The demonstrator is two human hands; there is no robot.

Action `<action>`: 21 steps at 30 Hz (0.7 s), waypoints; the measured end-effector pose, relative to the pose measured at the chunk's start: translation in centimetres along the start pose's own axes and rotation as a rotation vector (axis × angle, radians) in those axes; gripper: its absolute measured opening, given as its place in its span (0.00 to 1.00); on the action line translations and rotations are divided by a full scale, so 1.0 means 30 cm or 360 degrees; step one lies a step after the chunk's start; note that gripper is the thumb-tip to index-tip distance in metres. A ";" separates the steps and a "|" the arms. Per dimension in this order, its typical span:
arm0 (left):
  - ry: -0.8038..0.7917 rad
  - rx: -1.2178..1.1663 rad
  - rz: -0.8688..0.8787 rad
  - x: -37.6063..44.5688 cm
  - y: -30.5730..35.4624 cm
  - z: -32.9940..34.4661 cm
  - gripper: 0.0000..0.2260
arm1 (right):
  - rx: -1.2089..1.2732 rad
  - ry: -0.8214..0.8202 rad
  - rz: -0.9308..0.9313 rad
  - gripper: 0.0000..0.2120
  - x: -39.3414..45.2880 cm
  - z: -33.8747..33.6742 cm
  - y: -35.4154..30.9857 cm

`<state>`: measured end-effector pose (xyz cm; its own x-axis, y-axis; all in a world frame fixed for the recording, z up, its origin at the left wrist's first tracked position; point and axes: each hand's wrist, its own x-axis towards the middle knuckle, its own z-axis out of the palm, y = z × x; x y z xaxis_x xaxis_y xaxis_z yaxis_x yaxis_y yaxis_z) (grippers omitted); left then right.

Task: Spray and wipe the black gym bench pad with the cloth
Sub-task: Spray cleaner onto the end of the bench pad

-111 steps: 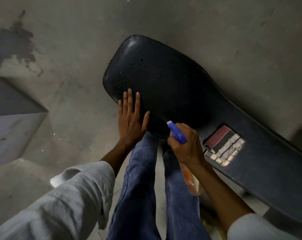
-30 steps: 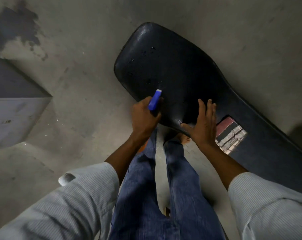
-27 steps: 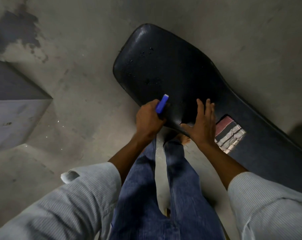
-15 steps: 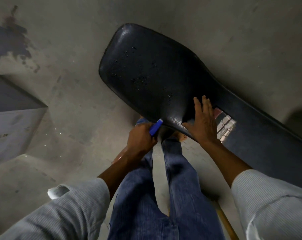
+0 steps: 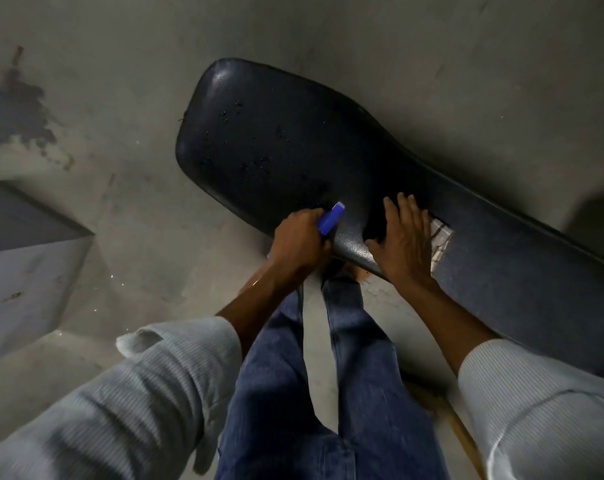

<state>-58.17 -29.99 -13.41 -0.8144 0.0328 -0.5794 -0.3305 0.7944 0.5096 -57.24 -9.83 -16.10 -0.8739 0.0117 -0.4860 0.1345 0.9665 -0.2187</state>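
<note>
The black gym bench pad (image 5: 293, 133) runs from upper middle to lower right, with spray droplets scattered on its wide end. My left hand (image 5: 299, 242) is closed around a spray bottle, whose blue nozzle (image 5: 331, 219) points over the pad's near edge; the bottle's body is mostly hidden under the hand. My right hand (image 5: 402, 242) lies flat, fingers spread, on the pad. It partly covers the folded checked cloth (image 5: 441, 240), which rests on the pad.
Bare concrete floor (image 5: 138, 220) surrounds the bench, with a dark stain (image 5: 15, 112) at the upper left. A grey block (image 5: 23, 265) stands at the left. My jeans-clad legs (image 5: 314, 393) are below the hands. A wooden stick (image 5: 463, 434) lies at the lower right.
The spray bottle went from my right hand to my left. The left hand dipped below the pad edge, then rose back to it. My right hand slid further over the cloth.
</note>
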 end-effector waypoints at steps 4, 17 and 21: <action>-0.0014 -0.0032 -0.0015 0.012 0.041 0.039 0.11 | -0.0065 0.0008 -0.0020 0.46 -0.007 0.006 0.027; -0.0124 -0.0008 -0.0154 -0.136 -0.032 0.138 0.07 | -0.0016 0.0076 0.0015 0.50 -0.056 0.045 0.086; -0.0112 0.0014 -0.0095 -0.116 0.011 0.121 0.07 | 0.0006 0.0055 -0.0046 0.53 -0.089 0.056 0.118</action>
<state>-53.70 -27.65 -13.53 -0.7578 0.0277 -0.6519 -0.3728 0.8015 0.4675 -53.66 -6.88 -17.00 -0.8930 -0.0071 -0.4500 0.1109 0.9656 -0.2352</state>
